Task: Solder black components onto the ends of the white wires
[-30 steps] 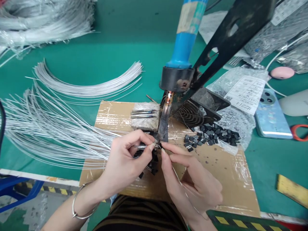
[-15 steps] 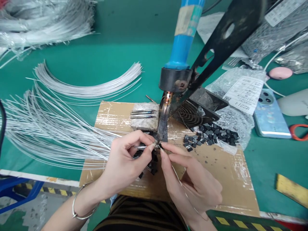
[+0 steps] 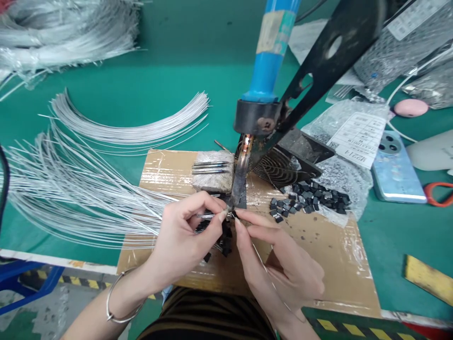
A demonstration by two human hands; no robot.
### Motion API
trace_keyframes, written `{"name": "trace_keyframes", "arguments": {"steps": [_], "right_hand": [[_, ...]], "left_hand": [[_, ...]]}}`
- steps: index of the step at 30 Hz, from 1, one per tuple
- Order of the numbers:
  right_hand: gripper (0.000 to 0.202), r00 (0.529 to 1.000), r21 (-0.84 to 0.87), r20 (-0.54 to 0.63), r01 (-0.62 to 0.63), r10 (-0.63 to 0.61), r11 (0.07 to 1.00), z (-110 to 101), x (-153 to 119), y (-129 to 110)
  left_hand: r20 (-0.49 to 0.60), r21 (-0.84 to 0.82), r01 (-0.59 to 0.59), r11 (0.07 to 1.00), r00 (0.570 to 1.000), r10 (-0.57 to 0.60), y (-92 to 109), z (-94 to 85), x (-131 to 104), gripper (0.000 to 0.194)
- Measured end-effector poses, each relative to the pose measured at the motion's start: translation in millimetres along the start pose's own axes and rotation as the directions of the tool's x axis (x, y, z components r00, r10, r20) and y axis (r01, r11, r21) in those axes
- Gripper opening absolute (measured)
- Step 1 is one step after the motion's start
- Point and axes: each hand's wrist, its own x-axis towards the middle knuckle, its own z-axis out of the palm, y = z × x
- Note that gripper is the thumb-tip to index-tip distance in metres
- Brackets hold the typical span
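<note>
Under the tip of a blue-handled soldering iron [image 3: 244, 174], both my hands meet at the fingertips. My left hand [image 3: 187, 241] is closed, thumb and forefinger pinching the end of a thin white wire [image 3: 205, 216]. Opposite it, my right hand [image 3: 279, 259] pinches a thin silvery wire [image 3: 260, 259] that trails back across the palm. A tiny black block [image 3: 233, 214] shows between the two sets of fingertips; which hand bears it I cannot tell. Several black blocks [image 3: 225, 245] lie beneath my left hand, with white wires [image 3: 141, 208] spreading leftward.
A black stand arm [image 3: 318, 71] holds the iron over cardboard [image 3: 339, 264]. Behind my hands are a greyish block [image 3: 212, 178] and a coil holder [image 3: 279, 165]. Black blocks [image 3: 311, 196] are heaped right, near a phone [image 3: 398, 165]. A wire bundle [image 3: 134, 132] lies back left.
My hands stay almost where they were at the iron's tip. My right hand has shifted very slightly left; otherwise the scene looks the same.
</note>
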Motion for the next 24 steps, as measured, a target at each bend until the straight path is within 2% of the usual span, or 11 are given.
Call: {"name": "trace_keyframes", "arguments": {"steps": [6, 10, 13, 16, 18, 21, 24], "right_hand": [[0.014, 0.999, 0.042, 0.013, -0.048, 0.047, 0.998, -1, -5, 2], [0.013, 0.992, 0.098, 0.020, -0.127, 0.126, 0.987, 0, -12, 7], [0.010, 0.973, 0.121, -0.001, -0.230, 0.231, 0.966, -5, -15, 14], [0.012, 0.912, 0.138, -0.106, -0.381, 0.396, 0.914, -18, -14, 25], [0.017, 0.854, 0.238, -0.133, -0.466, 0.503, 0.852, -30, -14, 35], [0.033, 0.786, 0.405, -0.138, -0.510, 0.602, 0.759, -50, -18, 53], [0.051, 0.723, 0.434, -0.191, -0.545, 0.664, 0.718, -66, -27, 73]], "left_hand": [[0.009, 0.024, 0.012, 1.000, 1.000, -0.012, -1, 1.3, 0, 0.012], [0.013, 0.061, 0.026, 0.998, 1.000, -0.027, -1, -1.1, -3, 0.011], [-0.015, 0.117, 0.019, 0.993, 1.000, -0.017, -5, -7.0, -4, 0.010], [-0.078, 0.184, -0.006, 0.983, 0.997, 0.021, -13, -15.4, -1, 0.010], [-0.104, 0.207, -0.037, 0.978, 0.993, 0.060, -19, -20.3, 1, 0.008], [-0.127, 0.231, -0.090, 0.969, 0.984, 0.121, -25, -25.1, 2, 0.007], [-0.151, 0.270, -0.125, 0.955, 0.974, 0.170, -27, -31.2, 2, 0.009]]}}
